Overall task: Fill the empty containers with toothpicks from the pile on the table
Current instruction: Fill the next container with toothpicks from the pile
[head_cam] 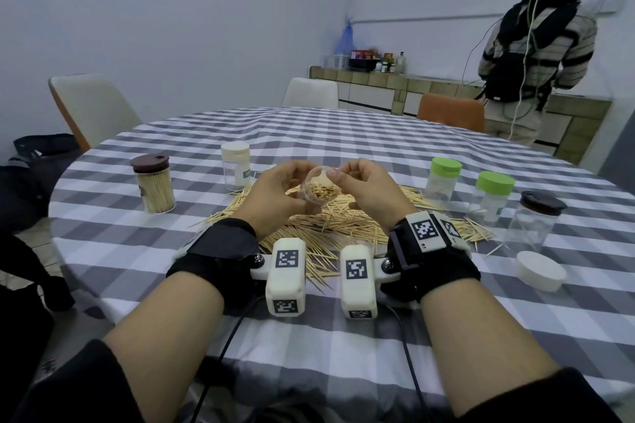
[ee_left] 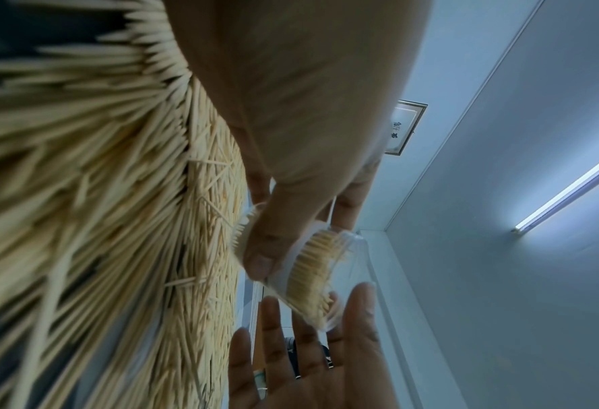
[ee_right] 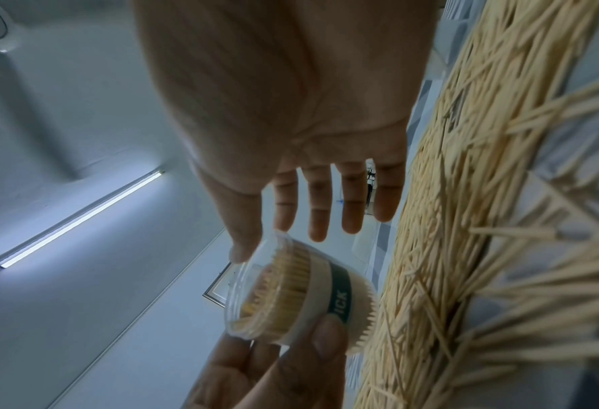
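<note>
the left hand grips a small clear container above the middle of the table, its thumb and fingers curled round the wall, and the container tilts so that its open mouth faces up and toward the right hand. the container is packed with toothpicks standing tight together, their tips a little below the rim; the right wrist view shows a green band of label round its body. the right hand is at the rim, thumb touching the edge of the mouth, the other fingers straight and spread with nothing pinched between them, so that hand is loose and apart while the left is clamped on the container. under both hands lies the big pile of loose toothpicks, spread over the grey and white checked cloth. to the left stand a full jar with a brown lid and a clear jar with a white lid. to the right stand two clear jars with green lids, then a clear jar with a dark lid, each holding only a few stray picks. a loose white cap lies on the cloth near the right wrist. another person stands at the counter by the far wall, back turned.
</note>
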